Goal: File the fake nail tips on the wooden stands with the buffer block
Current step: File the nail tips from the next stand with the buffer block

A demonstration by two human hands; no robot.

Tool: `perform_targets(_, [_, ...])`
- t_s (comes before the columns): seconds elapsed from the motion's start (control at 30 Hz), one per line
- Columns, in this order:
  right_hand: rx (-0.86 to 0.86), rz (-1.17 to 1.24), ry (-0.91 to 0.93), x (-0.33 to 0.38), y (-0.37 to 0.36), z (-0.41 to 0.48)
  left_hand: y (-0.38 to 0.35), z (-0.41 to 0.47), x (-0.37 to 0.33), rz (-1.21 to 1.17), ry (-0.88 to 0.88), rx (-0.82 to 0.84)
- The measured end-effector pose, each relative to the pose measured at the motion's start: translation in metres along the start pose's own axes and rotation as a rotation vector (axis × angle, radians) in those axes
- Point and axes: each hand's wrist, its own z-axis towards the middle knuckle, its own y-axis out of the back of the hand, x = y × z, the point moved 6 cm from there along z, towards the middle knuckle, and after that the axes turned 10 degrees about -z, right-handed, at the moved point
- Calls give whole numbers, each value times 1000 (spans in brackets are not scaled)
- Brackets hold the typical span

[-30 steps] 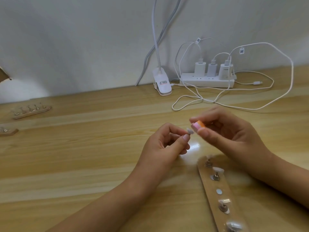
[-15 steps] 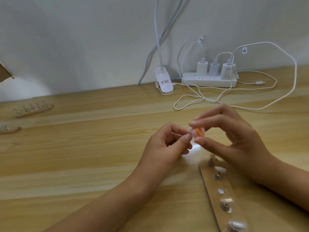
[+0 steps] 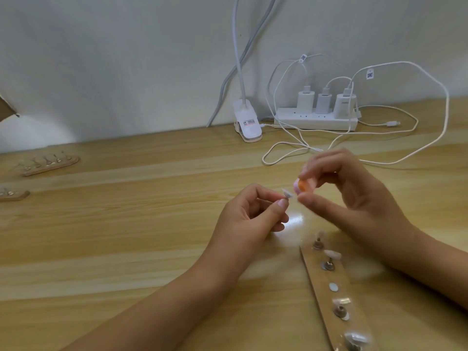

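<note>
Hands meet above the surface [image 3: 126, 224]. The left hand [image 3: 250, 219] pinches one tip [image 3: 288, 193] between thumb and forefinger, its free edge turned toward the right hand [image 3: 354, 198]. That hand pinches the orange-and-pink buffer [image 3: 301, 186] in its fingertips, touching or just beside the tip, a grip suited to short filing strokes. The stand [image 3: 320, 287] lies beneath the right wrist, within easy reach. One seat is bare, probably this tip's; the others carry tips. Spare stands [image 3: 50, 164] wait far left, with the power strip [image 3: 316, 121] at the wall.
</note>
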Motion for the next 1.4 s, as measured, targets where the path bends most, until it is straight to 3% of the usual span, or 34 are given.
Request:
perform_targets(0.07, [60, -71, 85, 7, -8, -2, 0, 0, -1, -13, -3, -2])
perform_targets(0.23, [-31, 94, -191, -15, 2, 0, 1, 1, -1, -17, 0, -3])
perform_targets(0.33, [-8, 160, -138, -6, -1, -1, 0, 0, -1, -6, -4, 7])
perform_targets(0.43, [89, 196, -299, -15, -10, -2, 1, 1, -1, -15, -4, 8])
perform_targets(0.5, [7, 219, -359, -20, -4, 0, 1, 1, 0, -11, 0, 14])
perform_targets(0.57, [-99, 292, -263, -11, 3, 2, 0, 1, 0, -2, 3, 18])
perform_targets(0.63, [-93, 336, -187, -2, 2, -1, 1, 1, 1, -5, 4, 12])
perform_targets(0.8, [-27, 238, -281, -12, -2, -1, 1, 1, 1, -16, -2, 16])
perform_targets(1.13, [-8, 232, -194, 0, -5, -3, 0, 1, 1, 7, 0, 22])
perform_targets(1.3, [29, 225, -280, -8, -7, -4, -2, 0, 0, 20, -9, 44])
perform_targets(1.4, [9, 201, -204, -1, -6, -3, -2, 0, 0, 47, -13, 53])
